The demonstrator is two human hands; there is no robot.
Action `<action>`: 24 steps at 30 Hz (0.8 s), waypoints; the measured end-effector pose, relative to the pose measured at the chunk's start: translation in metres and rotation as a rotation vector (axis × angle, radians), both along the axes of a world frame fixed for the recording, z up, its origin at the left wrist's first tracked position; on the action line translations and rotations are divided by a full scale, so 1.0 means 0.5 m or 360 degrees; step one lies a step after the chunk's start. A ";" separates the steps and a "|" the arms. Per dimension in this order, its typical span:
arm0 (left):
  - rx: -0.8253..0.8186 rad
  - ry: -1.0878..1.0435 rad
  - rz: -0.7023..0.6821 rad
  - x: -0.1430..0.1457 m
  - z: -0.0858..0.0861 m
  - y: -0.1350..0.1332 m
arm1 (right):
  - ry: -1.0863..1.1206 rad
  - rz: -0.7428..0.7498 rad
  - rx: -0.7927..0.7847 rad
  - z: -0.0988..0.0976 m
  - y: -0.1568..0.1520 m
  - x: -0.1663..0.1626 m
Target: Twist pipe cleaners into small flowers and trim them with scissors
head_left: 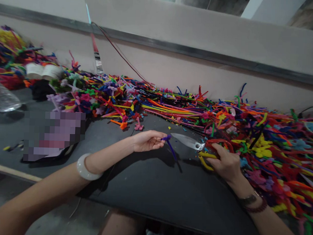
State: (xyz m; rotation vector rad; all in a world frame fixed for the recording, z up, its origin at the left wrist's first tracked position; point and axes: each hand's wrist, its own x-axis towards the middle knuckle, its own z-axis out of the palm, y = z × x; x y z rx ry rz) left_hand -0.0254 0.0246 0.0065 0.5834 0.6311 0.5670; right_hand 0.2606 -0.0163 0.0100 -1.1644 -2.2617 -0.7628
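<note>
My left hand (pixel 149 141) pinches a dark purple pipe cleaner (pixel 172 149) by its bunched upper end, and the straight stem slants down toward the table. My right hand (pixel 228 164) is wrapped round the handles of a pair of scissors (pixel 188 141), one handle red and the other yellow. Its blades point left, with their tips close to the purple bunch; whether they touch it I cannot tell. The blades look closed or nearly so. Both hands are above the dark tabletop (pixel 154 186).
Heaped coloured pipe cleaners and flower shapes (pixel 268 149) line the back and right of the table. Long loose pipe cleaners (pixel 169 109) lie mid-back. At left are a blurred-out purple item (pixel 58 134), white rolls (pixel 43 71) and a clear plastic object (pixel 4 98). A cable (pixel 120 51) hangs along the wall.
</note>
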 end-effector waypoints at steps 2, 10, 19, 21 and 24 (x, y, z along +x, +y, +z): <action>0.0003 0.0026 0.0024 0.000 0.000 0.001 | 0.0052 -0.0033 -0.0016 0.003 0.000 -0.008; 0.0159 0.0133 0.0094 0.007 0.006 0.001 | -0.0060 0.0048 -0.0070 0.012 0.003 -0.015; 0.0292 0.0146 0.0140 0.008 0.003 -0.001 | -0.0206 0.0213 0.0108 0.006 0.005 -0.002; 0.0325 0.0123 0.0114 0.008 -0.001 0.000 | -0.0186 0.0225 0.0120 0.008 0.005 -0.003; 0.0340 0.0099 0.0076 0.008 -0.004 0.001 | -0.0178 0.0277 0.0145 0.012 0.004 -0.006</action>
